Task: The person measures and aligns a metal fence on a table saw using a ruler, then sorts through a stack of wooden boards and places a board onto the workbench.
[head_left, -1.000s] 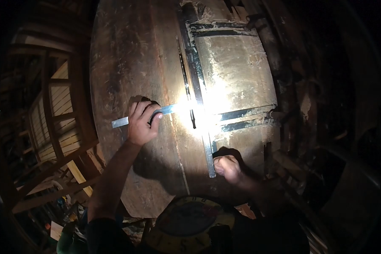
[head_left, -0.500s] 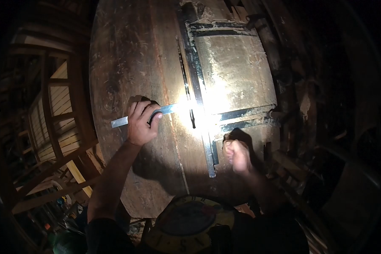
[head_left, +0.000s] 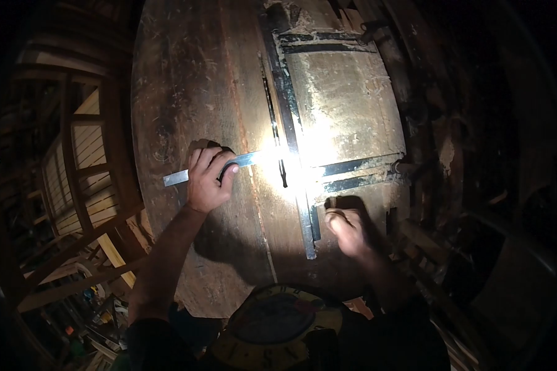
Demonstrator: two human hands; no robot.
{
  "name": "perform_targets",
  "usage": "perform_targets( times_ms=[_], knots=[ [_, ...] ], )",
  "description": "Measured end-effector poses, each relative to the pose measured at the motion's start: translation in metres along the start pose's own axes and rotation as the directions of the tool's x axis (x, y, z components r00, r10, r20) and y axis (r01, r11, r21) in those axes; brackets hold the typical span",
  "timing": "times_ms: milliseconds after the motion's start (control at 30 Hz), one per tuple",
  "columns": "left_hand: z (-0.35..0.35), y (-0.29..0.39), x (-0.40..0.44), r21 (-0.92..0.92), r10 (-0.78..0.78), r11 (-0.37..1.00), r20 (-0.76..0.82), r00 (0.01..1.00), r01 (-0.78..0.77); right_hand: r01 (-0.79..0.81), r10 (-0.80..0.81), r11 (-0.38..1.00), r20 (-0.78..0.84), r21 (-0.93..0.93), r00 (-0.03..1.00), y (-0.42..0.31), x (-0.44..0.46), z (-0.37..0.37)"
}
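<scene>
My left hand (head_left: pixel 209 179) grips a flat metal strip (head_left: pixel 176 178), like a ruler, lying across the wooden tabletop. Its thumb and fingers are closed around the strip, whose right end is lost in the glare. My right hand (head_left: pixel 348 229) is closed in a pinch above the right part of the table, near the lower end of a long metal rail (head_left: pixel 307 238). Whatever its fingertips hold is too small and shadowed to make out. Just left of the rail, a narrow dark slot or rod (head_left: pixel 273 127) runs lengthwise, ending beside the bright spot.
Pale wooden panel (head_left: pixel 346 99) with dark metal crossbars (head_left: pixel 353 166) lies right of the rail. Sawdust gathers at the far end. Wooden frames (head_left: pixel 86 154) stand at the left, and clutter (head_left: pixel 99 303) lies on the floor below.
My right hand has turned, with its fingertips now pointing more to the upper left. My left hand and the metal strip are nearly where they were.
</scene>
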State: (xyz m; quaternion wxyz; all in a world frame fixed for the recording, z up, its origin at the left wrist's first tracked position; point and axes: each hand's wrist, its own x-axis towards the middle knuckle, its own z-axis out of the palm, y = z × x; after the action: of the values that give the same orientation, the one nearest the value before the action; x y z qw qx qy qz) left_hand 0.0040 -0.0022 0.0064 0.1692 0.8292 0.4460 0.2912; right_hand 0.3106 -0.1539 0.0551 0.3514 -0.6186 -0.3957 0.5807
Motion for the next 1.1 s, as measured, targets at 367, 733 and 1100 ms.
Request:
perform_targets(
  times_ms=[367, 733, 1100],
  knots=[
    [-0.001, 0.001, 0.0, 0.007, -0.002, 1.0, 0.003, 1.0, 0.002, 0.277, -0.512, 0.167, 0.157, -0.946, 0.844, -0.135, 0.005, -0.133],
    [0.0, 0.0, -0.001, 0.024, -0.001, 1.0, 0.004, 1.0, 0.001, -0.244, -0.201, 0.597, -0.436, -0.764, 0.877, -0.072, 0.05, -0.197],
    [0.001, -0.001, -0.002, 0.008, -0.008, 1.0, -0.006, 1.0, 0.008, 0.246, -0.352, 0.025, 0.221, -0.969, 0.909, -0.129, 0.004, -0.18]
  ],
)
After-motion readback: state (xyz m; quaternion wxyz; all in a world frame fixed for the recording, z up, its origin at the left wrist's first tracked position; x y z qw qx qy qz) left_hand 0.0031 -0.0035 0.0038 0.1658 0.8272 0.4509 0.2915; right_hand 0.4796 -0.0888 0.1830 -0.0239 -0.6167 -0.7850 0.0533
